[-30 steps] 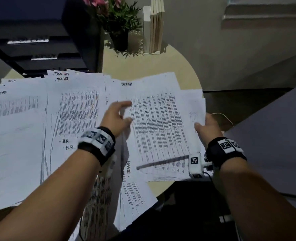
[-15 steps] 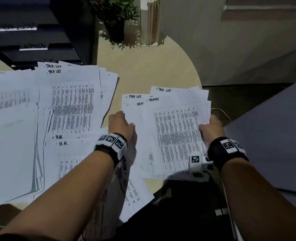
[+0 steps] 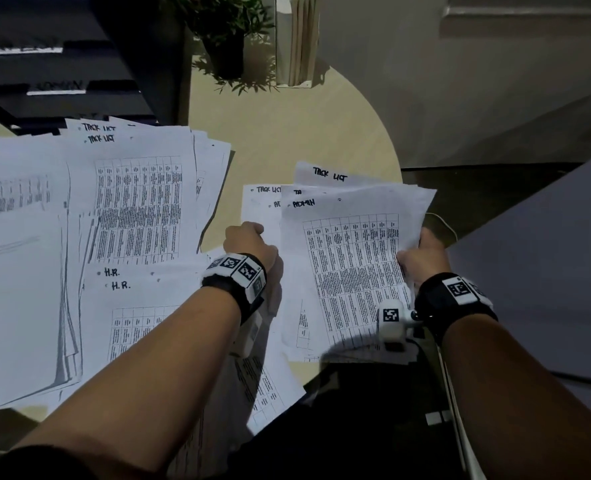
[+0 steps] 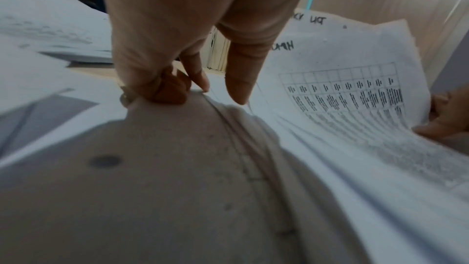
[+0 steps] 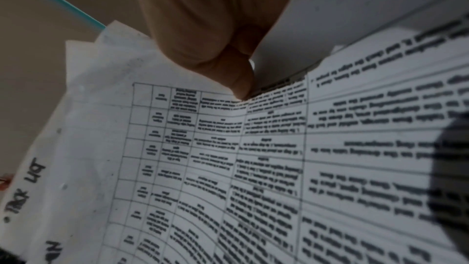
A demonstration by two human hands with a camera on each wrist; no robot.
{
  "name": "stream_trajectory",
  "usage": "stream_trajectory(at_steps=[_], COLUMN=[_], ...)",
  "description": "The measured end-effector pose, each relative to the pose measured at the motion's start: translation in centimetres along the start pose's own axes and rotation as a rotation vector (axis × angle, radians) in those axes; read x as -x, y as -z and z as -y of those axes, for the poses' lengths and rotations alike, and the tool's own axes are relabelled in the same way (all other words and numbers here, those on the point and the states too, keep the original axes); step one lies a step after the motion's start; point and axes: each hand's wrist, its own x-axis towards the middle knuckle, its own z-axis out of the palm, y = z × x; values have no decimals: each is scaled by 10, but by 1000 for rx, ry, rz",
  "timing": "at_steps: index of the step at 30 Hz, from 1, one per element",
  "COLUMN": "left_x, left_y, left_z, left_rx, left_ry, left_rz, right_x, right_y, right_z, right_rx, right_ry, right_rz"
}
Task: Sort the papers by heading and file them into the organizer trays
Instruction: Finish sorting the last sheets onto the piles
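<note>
Loose paper sheaf (image 3: 349, 271), light and limp, near the tabletop's (image 3: 287, 140) right edge: left hand (image 3: 249, 244) and right hand (image 3: 422, 258) pinch opposite side margins; judged best supported there.

Both bare forearms reach forward, a tagged band on each wrist. Left hand (image 3: 249, 245) curls, knuckles up, fingers (image 4: 238, 79) pinching at a sheaf of papers (image 3: 353, 271); right hand (image 3: 424, 261) has its grip clamped on the sheaf's right edge.
</note>
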Motion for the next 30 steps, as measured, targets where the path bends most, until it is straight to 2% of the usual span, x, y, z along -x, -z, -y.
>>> stream_trajectory(at_steps=[10, 13, 16, 19, 21, 22, 25, 27, 30], left_x=[9, 3, -4, -6, -4, -3, 3, 7, 20], left_y=[-1, 11, 31, 41, 40, 41, 58, 82, 126], left_z=[-5, 1, 11, 18, 17, 15, 9, 4, -10], left_rx=[278, 237, 270, 211, 58, 23, 35, 28, 109], left_ry=[29, -22, -13, 3, -42, -79, -181, -248, -283], left_rz=[102, -53, -212, -133, -69, -87, -282, -423, -664], right_x=[-6, -9, -12, -12, -9, -10, -8, -9, -11], right_y=[-3, 1, 4, 1, -5, -8, -13, -12, -8], right_z=[0, 0, 4, 9, 10, 10, 8, 10, 12], right_rx=[7, -11, -85, -32, 54, 100, 52, 33, 24], right_ry=[-19, 42, 92, 112, 99, 103, 97, 127, 158], right_rz=[26, -57, -122, -16, 91, 118, 58, -18, -40])
